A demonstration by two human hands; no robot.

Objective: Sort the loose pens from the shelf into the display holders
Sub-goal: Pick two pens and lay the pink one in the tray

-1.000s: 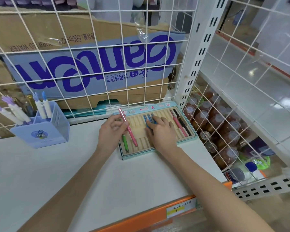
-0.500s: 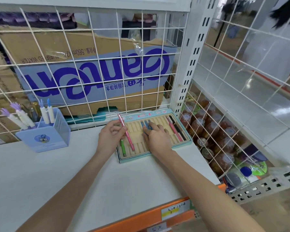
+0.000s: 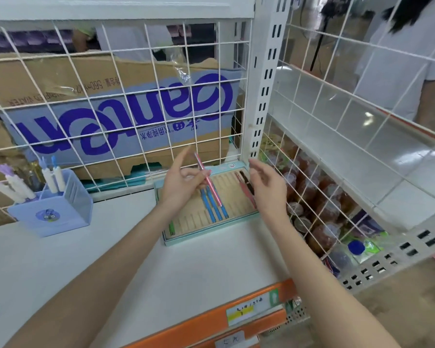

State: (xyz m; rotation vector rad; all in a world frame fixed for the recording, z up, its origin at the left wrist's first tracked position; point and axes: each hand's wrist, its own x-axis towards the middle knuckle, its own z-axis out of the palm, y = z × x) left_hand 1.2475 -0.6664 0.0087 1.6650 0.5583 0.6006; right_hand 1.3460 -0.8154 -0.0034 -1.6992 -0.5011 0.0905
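White shelf (image 3: pixel 111 272), near edge to back. Left hand (image 3: pixel 180 187) lifted, grasping one pink pen (image 3: pixel 207 180) above the slotted pen tray (image 3: pixel 212 233) at the shelf's back right corner; right hand (image 3: pixel 268 189) released, empty. Placing step: next, the pen likely needs lowering into a free groove. Tray count: three blue pens (image 3: pixel 212 207), one green pen (image 3: pixel 171 228), at least two right. Blue holder (image 3: pixel 54 213), back left: about four pens.

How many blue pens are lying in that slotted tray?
3, side by side in the middle slots of the beige slotted tray: left blue pen, middle blue pen, right blue pen. The left hand covers their upper ends and may hide more.
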